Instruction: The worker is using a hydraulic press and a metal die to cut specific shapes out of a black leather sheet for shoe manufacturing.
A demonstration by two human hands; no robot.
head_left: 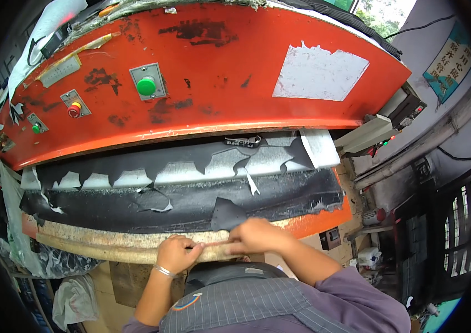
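My left hand (pixel 176 254), with a silver bracelet at the wrist, rests at the front edge of the worn tan board (pixel 107 240). Its fingers are curled and the thumb points right; whatever they hold is hidden. To its right is my right hand (pixel 262 235), closed, its fingertips slightly blurred above the same edge. What lies in those fingers does not show. Just behind the right hand, a loose cut black piece (pixel 226 214) lies on the black sheet material (pixel 107 208), its lower end touching or tucked beside the knuckles.
An orange-red machine front (pixel 218 72) spans the far side, with green buttons (pixel 146 86) and a red knob (pixel 74 110). Under it lie a notched black sheet (pixel 174 158) on a white slab (pixel 182 173) and a small dark tool (pixel 242 142). A grey-white bag (pixel 74 302) sits lower left.
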